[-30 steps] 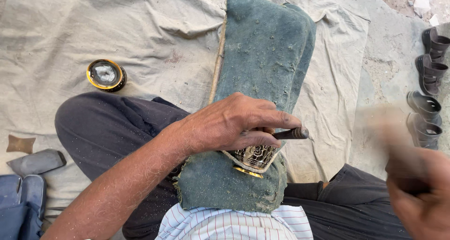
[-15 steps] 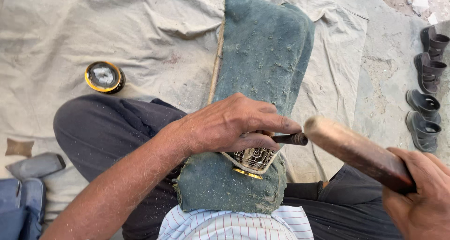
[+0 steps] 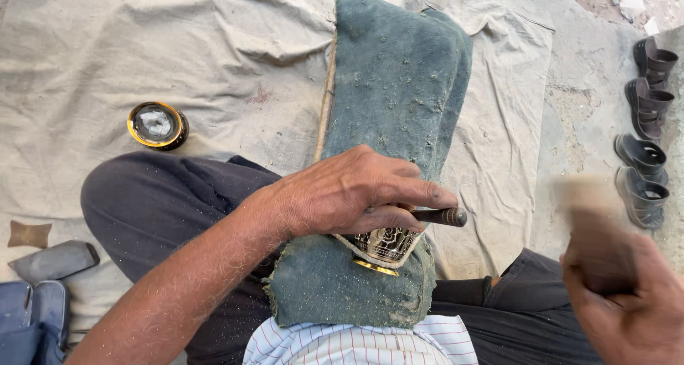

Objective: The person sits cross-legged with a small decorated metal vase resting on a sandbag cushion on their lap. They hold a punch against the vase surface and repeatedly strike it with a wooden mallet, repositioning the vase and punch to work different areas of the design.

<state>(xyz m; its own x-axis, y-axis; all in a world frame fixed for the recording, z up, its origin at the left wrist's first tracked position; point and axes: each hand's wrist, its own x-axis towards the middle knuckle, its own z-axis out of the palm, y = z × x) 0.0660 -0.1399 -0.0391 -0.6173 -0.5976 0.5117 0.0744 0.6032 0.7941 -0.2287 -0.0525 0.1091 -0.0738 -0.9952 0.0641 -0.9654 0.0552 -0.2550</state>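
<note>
your left hand (image 3: 349,194) is closed around a dark chisel (image 3: 438,215), pinning the engraved brass cup (image 3: 385,245) on the green pad (image 3: 395,87) just beneath it. the chisel's long axis points right, toward your right hand (image 3: 627,301). that hand is closed on a blurred wooden mallet (image 3: 595,226), near the chisel's butt but apart from it.

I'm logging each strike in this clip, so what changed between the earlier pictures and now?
The right hand has swung its wooden mallet back from beside the punch, where it was half a second ago, off to the right; it is now a blur. The left hand stays clamped on the dark punch over the engraved brass piece on the green padded board. The round tin has not moved.
</note>
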